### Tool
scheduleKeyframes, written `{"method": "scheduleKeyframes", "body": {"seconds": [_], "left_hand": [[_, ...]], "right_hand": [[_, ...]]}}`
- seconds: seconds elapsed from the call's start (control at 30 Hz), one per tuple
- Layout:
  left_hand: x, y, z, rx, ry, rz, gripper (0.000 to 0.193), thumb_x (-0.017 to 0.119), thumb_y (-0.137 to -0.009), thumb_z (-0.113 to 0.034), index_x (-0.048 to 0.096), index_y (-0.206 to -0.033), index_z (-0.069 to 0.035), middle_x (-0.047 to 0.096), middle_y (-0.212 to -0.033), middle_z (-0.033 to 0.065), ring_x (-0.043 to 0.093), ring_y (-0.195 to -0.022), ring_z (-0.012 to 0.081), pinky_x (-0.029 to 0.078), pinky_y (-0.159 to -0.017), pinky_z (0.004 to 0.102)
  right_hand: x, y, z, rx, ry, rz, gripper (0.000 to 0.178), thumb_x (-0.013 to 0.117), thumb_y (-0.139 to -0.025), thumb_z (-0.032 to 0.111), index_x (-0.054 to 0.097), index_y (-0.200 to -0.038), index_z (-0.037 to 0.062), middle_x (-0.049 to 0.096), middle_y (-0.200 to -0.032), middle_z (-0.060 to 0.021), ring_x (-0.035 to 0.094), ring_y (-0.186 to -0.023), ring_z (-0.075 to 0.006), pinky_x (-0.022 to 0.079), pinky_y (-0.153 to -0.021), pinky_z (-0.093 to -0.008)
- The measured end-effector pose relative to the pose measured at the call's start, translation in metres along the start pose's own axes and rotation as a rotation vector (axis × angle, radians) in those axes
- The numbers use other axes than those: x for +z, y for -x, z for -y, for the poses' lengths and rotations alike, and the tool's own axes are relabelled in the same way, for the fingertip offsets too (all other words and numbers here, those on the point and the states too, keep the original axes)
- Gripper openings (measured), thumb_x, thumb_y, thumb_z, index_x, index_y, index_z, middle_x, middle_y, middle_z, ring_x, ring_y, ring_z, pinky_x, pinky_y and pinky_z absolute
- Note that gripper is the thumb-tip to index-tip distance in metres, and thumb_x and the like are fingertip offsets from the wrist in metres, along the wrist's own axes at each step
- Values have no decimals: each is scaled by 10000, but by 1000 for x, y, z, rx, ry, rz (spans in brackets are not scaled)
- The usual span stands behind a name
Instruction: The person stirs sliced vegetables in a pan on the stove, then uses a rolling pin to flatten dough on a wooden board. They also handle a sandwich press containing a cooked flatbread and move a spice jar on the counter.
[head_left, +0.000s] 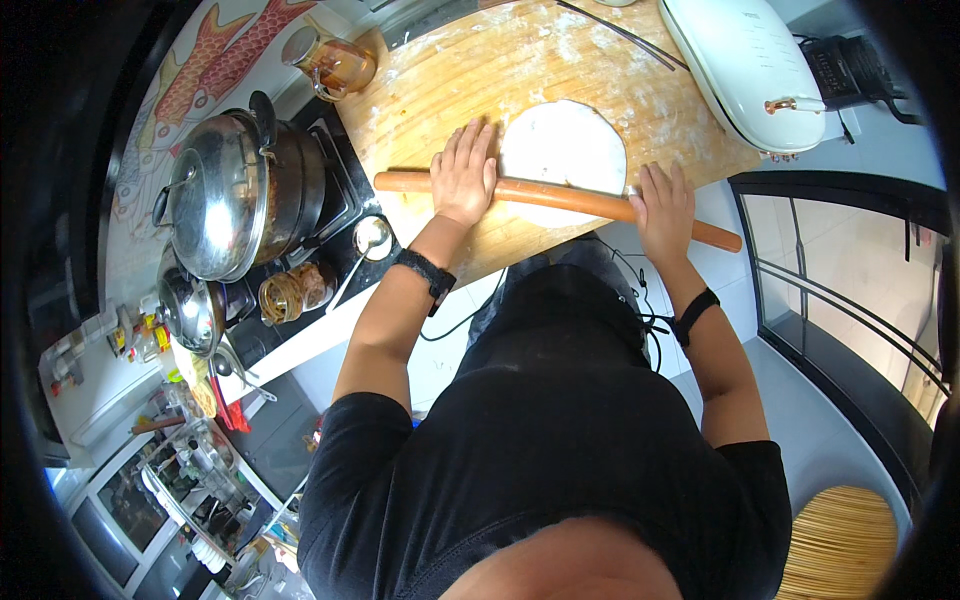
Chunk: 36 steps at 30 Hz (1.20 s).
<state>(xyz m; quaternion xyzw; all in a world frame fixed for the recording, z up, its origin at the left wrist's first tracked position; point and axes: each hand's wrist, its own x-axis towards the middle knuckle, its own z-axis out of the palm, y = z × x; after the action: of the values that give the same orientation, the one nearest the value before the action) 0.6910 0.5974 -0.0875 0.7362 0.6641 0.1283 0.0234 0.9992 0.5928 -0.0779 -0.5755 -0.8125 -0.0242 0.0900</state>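
A long wooden rolling pin lies at a slant across a round white sheet of dough on a floury wooden board. My left hand presses on the pin's left part, its palm over the wood and its fingers stretched out beyond it. Toward the pin's right end, my right hand lies over it in the same way, fingers extended. Both pin ends stick out past my hands. The dough reaches out beyond the pin on the far side and a little on the near side.
Left of the board, a large lidded pot stands on the black stove, near a ladle and glass jars. A glass pitcher is at the board's far left corner. Far right are chopsticks and a white appliance.
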Motion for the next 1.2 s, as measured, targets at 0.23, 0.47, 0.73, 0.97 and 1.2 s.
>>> {"method": "scheduleKeyframes", "body": {"seconds": [0.23,0.47,0.73,0.97,1.2], "left_hand": [[-12,28,-2,27,44,27,535,450,-901,-273,318,-1400,-136,316,-1442,92,327,-1291,298,271,-1011,448],[-22,-88,-29,269,229,325,578,602,-816,-229,393,-1334,-84,404,-1374,143,388,-1251,314,332,-1016,409],[5,-157,-84,257,-20,710,493,723,-708,-260,535,-1124,-77,561,-1157,155,527,-1076,312,416,-908,370],[22,-161,-66,311,390,825,427,736,-695,-152,547,-1067,-63,607,-1007,159,571,-979,302,431,-849,365],[21,-195,34,-173,568,728,462,713,-685,-206,615,-1099,-26,616,-1095,156,569,-1031,280,426,-901,346]], "right_hand": [[-13,35,8,-55,-134,43,472,676,-730,283,545,-1137,83,510,-1205,-74,400,-1203,-290,307,-951,-434],[-16,43,3,-24,-264,46,426,709,-658,169,552,-1046,91,538,-1021,-45,509,-966,-250,363,-827,-397],[-33,58,-19,-19,-299,-30,395,694,-652,120,560,-1024,106,533,-995,-47,516,-978,-230,365,-846,-394],[-31,64,-31,70,-276,-25,426,710,-657,138,557,-1054,111,539,-1034,-59,519,-995,-255,364,-877,-405],[-29,52,-38,28,-261,15,418,694,-669,137,540,-1058,123,529,-1018,-49,512,-979,-241,366,-854,-404]]}}
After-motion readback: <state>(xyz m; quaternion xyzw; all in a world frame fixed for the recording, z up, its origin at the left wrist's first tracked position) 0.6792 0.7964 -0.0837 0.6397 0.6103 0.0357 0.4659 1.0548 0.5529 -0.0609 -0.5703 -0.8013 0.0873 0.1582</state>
